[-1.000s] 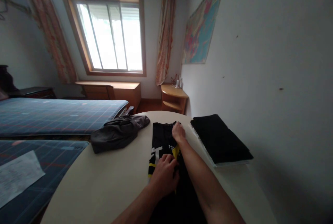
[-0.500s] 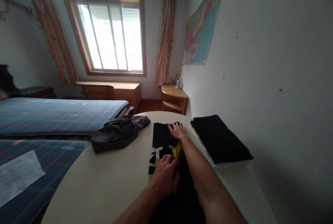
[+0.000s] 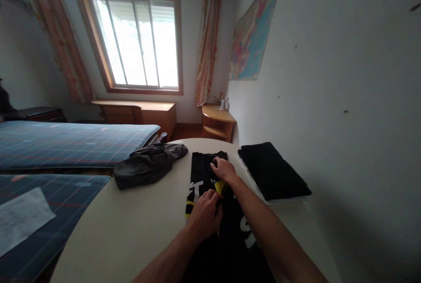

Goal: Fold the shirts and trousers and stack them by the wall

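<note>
While the black shirt (image 3: 201, 167) lies on the pale counter (image 3: 131, 226), the left hand (image 3: 205, 210) rests on it and the right hand (image 3: 224, 169) nearer its far end, both curved; whether either grip is closed on cloth, I cannot tell.

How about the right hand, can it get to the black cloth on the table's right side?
Probably yes: the black cloth lies on the same table as the shirt, to the right of the right hand, and I see nothing standing between hand and cloth.

L hand (image 3: 205, 211) curled, R hand (image 3: 224, 170) farther fwd.
</note>
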{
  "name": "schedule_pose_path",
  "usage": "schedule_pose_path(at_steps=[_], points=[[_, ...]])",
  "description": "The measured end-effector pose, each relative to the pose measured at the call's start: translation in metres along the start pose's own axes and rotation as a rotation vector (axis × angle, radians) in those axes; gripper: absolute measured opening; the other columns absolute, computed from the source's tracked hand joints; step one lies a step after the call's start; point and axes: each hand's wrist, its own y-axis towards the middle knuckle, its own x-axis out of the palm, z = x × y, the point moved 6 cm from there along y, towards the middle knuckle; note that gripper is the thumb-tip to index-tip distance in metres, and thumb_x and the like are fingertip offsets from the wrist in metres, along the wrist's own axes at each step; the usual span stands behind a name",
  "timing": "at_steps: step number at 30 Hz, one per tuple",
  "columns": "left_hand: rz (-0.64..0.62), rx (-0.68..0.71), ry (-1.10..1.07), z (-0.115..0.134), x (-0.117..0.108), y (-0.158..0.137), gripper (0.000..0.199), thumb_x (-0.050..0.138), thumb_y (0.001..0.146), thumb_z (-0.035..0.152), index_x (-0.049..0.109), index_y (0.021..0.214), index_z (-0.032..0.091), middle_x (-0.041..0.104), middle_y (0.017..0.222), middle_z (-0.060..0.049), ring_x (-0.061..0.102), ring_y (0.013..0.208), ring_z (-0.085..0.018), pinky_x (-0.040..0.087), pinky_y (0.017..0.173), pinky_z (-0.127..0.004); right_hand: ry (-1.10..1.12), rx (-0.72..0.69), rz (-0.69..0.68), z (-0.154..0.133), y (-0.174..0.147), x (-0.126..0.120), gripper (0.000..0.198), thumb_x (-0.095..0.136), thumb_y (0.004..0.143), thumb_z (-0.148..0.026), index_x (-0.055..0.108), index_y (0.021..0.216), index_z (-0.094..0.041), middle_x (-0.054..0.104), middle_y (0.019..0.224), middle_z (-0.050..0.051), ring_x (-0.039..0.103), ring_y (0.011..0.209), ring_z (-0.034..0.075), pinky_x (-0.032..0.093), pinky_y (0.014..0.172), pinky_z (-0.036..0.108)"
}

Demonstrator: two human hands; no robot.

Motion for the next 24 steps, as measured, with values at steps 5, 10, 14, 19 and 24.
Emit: schedule_pose_path(at_steps=[5,10,14,19,24], points=[[0.001,-0.061,-0.013,-0.007,0.001,0.002,0.033,0.04,0.08,0.005,0.051,0.107,0.02,0.057,0.109,-0.006,0.057,0.101,-0.02,0.043,0.094,-0.033,0.021,-0.144,-0.062,-0.003,-0.03,-0.001,0.044,0.036,0.1,-0.027,0.051,0.139,-0.016,0.058,0.137,0.011,0.051,0.127,0.02,0.034,0.107,0.03],[0.019,-0.117,-0.021,-0.017,0.0,0.007,0.034,0.04,0.074,-0.001,0.049,0.098,0.021,0.057,0.107,-0.007,0.056,0.1,-0.019,0.042,0.093,-0.033,0.062,-0.305,-0.137,-0.009,-0.089,0.001,0.05,0.032,0.101,-0.031,0.042,0.148,-0.018,0.041,0.154,0.01,0.031,0.144,0.022,0.021,0.118,0.037],[0.098,-0.22,0.012,-0.03,-0.018,0.013,0.026,0.04,0.077,-0.002,0.048,0.088,0.021,0.058,0.097,-0.006,0.056,0.093,-0.019,0.043,0.088,-0.032,0.072,-0.252,-0.213,-0.012,-0.123,0.013,0.056,0.033,0.099,-0.057,0.034,0.151,-0.037,0.024,0.163,0.003,0.016,0.149,0.033,0.014,0.118,0.052],[0.146,-0.248,0.09,-0.043,-0.036,0.008,0.024,0.047,0.078,0.002,0.051,0.092,0.02,0.059,0.099,-0.006,0.056,0.1,-0.02,0.043,0.094,-0.034,0.03,-0.178,-0.235,-0.012,-0.114,0.023,0.056,0.034,0.099,-0.056,0.029,0.153,-0.04,0.013,0.165,0.003,0.005,0.15,0.036,0.006,0.118,0.056],[0.084,-0.181,0.109,-0.044,-0.037,-0.017,0.03,0.051,0.081,0.007,0.054,0.107,0.02,0.06,0.114,-0.009,0.056,0.112,-0.022,0.042,0.103,-0.038,0.019,-0.087,-0.23,-0.003,-0.071,0.027,0.057,0.032,0.099,-0.055,0.028,0.154,-0.038,0.013,0.165,0.003,0.003,0.15,0.036,0.004,0.118,0.055]])
